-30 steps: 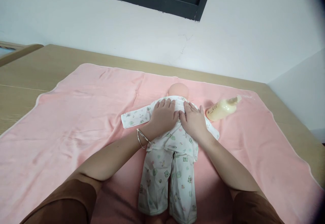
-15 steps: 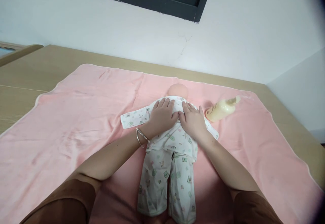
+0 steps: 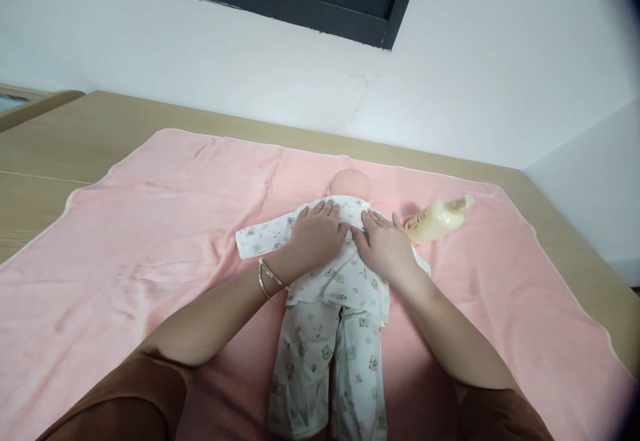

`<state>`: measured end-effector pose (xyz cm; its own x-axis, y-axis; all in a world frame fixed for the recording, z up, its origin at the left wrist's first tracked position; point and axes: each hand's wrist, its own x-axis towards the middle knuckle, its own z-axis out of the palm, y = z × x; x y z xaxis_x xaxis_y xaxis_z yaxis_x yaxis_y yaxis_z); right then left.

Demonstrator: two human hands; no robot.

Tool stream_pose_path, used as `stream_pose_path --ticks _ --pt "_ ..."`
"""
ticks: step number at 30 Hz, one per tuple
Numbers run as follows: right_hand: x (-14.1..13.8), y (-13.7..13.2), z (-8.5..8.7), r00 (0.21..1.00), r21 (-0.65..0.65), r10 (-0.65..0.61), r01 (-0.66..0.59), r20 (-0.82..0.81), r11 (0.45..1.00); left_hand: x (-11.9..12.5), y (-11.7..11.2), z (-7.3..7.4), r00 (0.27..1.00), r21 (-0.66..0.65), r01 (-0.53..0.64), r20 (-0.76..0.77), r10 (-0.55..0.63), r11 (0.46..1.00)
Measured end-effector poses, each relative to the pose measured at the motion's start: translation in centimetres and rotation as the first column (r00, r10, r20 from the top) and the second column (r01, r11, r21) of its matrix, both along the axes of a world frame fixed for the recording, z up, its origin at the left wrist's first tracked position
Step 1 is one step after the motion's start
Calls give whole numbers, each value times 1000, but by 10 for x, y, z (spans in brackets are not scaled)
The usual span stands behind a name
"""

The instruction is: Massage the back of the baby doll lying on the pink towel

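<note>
A baby doll (image 3: 350, 184) lies on a pink blanket (image 3: 200, 181), its bald head pointing to the wall and no face showing. It wears a white patterned top (image 3: 345, 281) and matching trousers (image 3: 305, 368). Flat on the left side of its upper body rests my left hand (image 3: 320, 233), fingers stretched out, a silver bangle (image 3: 270, 278) at the wrist. My right hand (image 3: 387, 244) lies flat on the right side, fingers spread, thumb close to the left thumb. Both hands touch the top without grasping it. The doll's right-hand sleeve is partly hidden behind my right hand.
Just right of my right hand, a pale yellow pump bottle (image 3: 435, 220) is on the blanket, tilted in view. The blanket covers much of a wooden table (image 3: 130, 111). Behind stands a white wall (image 3: 300, 74) with a dark window frame (image 3: 320, 11).
Both hands have shifted slightly outward, away from each other, over the doll's upper body. They stay flat on the top. The bottle has not visibly moved on the blanket.
</note>
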<state>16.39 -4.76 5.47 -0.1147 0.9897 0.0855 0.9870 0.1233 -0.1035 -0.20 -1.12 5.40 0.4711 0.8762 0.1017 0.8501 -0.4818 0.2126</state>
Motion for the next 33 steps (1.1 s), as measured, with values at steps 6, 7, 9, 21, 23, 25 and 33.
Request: stream_pose_path --ticks 6,7,9,21,23,25,33 --pt "0 6 -6 1000 -28 28 -28 0 999 2 -4 0 999 -43 26 -44 -28 999" --pt "-2 1 -6 999 -10 43 -43 20 999 3 -10 1 997 -26 44 -65 -45 999" --pt "-6 -11 -4 995 27 77 -79 70 996 2 -23 3 990 21 97 -101 -94 995" --pt "5 13 -2 999 -77 15 -17 -28 997 -2 12 1 998 -156 45 60 -36 987" --pt "3 11 -3 999 -71 26 -28 -18 997 -2 7 2 998 -138 49 45 -43 989" --pt "-2 3 -3 999 -51 33 -32 20 998 -1 -6 3 998 -91 62 -8 -63 994" --pt "-12 -21 1 994 9 42 -43 102 999 -3 -28 9 986 27 142 -91 -139 990"
